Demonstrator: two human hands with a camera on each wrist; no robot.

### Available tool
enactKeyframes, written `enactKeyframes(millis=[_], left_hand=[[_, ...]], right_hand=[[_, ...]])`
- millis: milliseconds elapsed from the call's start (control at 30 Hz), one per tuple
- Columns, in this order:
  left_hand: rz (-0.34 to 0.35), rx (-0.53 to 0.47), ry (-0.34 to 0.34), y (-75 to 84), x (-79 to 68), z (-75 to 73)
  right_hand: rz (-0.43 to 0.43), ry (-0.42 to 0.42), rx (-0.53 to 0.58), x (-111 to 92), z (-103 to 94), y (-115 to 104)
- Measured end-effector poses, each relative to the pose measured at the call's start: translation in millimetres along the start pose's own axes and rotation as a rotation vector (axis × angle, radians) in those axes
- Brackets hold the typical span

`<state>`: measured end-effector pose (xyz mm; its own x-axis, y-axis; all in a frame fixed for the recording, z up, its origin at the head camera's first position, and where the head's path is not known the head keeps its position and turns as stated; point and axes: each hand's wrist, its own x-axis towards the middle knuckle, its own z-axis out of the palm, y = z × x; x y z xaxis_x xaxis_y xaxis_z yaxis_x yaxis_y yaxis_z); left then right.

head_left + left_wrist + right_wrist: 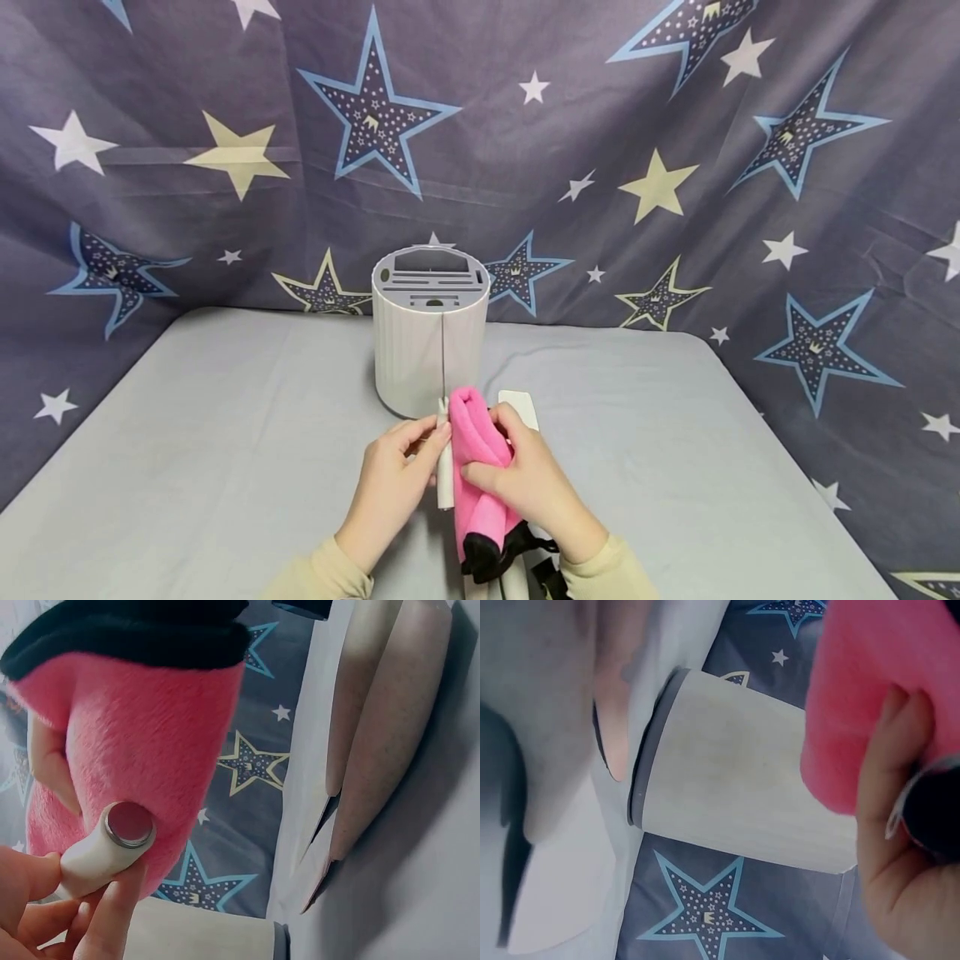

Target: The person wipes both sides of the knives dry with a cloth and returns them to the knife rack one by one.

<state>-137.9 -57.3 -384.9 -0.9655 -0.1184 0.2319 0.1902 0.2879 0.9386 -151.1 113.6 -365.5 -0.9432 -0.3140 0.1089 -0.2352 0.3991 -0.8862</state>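
My left hand (393,475) pinches a short white rod-shaped handle (445,467) between thumb and fingers. Its upper tip looks notched, and its lower end (129,825) has a shiny metal ring. My right hand (528,475) grips a folded pink plush cloth (480,433) with black trim (482,554), thumb across the front. Handle and cloth are side by side, the handle overlapping the pink pile in the left wrist view. Right behind both hands stands a ribbed white knife block (408,358) with a grey slotted top.
Two knives with pale handles (401,735) lie on the grey table (225,467) below the cloth, blades pointing toward the block. A flat white piece (522,406) lies partly behind my right hand. Star-patterned fabric (525,167) hangs behind the table.
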Motion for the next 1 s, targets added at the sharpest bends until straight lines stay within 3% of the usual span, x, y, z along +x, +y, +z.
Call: enactKeyframes(millis=[267, 467, 767, 1000], left_hand=[[0.020, -0.010, -0.051, -1.1, -6.1, 7.1], [0.037, -0.019, -0.093, -4.1, -10.1, 13.8], [0.107, 0.091, -0.044, -2.6, -9.7, 11.9], [0.129, 0.125, -0.045, -1.0, -6.4, 10.5]], right_hand=[[-0.022, 0.197, 0.070, 4.8, 2.0, 3.0], [0.000, 0.288, 0.102, 8.5, -2.9, 5.5], [0.001, 0.277, 0.066, 6.8, 0.0, 1.6], [0.017, 0.271, 0.033, 3.9, 1.1, 1.3]])
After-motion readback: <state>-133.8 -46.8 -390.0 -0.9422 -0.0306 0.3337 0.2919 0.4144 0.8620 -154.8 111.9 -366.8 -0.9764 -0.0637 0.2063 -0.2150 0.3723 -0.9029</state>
